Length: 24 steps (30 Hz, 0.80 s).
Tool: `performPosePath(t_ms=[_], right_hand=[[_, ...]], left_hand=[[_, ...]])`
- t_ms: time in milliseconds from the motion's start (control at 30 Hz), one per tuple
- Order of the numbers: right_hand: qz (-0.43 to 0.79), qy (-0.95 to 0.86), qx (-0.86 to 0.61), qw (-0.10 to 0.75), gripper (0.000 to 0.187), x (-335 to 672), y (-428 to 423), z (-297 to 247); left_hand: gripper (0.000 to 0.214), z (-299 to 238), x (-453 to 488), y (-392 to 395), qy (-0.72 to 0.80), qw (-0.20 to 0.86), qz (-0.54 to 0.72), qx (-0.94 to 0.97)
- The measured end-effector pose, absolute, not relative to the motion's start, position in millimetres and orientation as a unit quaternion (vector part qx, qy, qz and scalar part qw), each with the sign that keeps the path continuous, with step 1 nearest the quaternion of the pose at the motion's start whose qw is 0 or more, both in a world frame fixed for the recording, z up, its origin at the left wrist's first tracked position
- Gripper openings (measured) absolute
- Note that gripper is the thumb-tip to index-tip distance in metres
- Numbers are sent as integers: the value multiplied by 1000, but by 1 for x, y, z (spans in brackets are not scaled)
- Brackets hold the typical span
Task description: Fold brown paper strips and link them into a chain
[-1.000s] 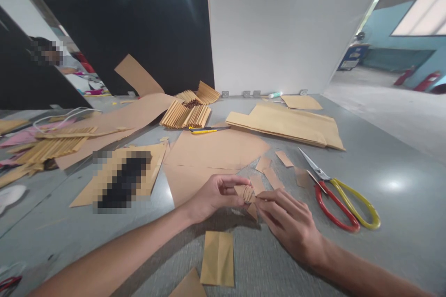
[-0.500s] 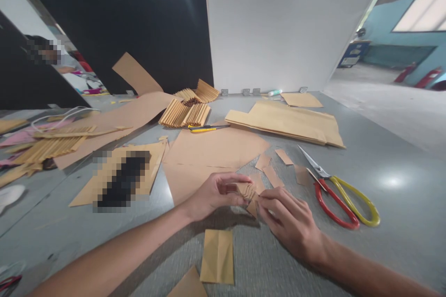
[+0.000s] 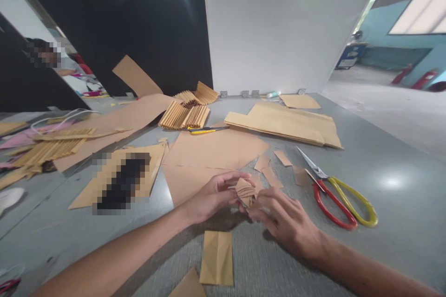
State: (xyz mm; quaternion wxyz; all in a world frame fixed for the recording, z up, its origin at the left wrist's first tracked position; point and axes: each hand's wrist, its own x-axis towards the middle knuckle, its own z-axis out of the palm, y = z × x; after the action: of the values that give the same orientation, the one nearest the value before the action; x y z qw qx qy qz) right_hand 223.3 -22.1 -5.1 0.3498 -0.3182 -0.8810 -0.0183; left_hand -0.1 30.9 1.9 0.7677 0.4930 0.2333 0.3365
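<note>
A small pleated piece of brown paper is held between my two hands above the table. My left hand pinches it from the left, with the folds facing up. From the right, the fingers of my right hand close on its lower edge; their tips are partly hidden. Below my hands lies a small creased rectangle of brown paper. Loose paper scraps lie just beyond my right hand. To the right rest scissors with one red and one yellow handle, blades pointing away.
Brown paper sheets spread across the table's middle, with a yellow cutter knife on their far edge. Pleated paper stacks stand behind. A folded paper bundle lies at back right. Upright panels border the table. A person sits far left.
The pleated paper has turned so its folds show more openly. My right fingers have shifted slightly left and down along it. The things on the table lie as before.
</note>
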Motion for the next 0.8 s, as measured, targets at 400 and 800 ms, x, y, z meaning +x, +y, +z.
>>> performPosePath(t_ms=[400, 800], right_hand=[[161, -773, -457, 411, 3, 218, -15, -13], [289, -753, -433, 403, 19, 223, -13, -8]], left_hand=[[38, -2, 3, 30, 268, 724, 370, 516], [36, -6, 5, 28, 339, 677, 421, 500]])
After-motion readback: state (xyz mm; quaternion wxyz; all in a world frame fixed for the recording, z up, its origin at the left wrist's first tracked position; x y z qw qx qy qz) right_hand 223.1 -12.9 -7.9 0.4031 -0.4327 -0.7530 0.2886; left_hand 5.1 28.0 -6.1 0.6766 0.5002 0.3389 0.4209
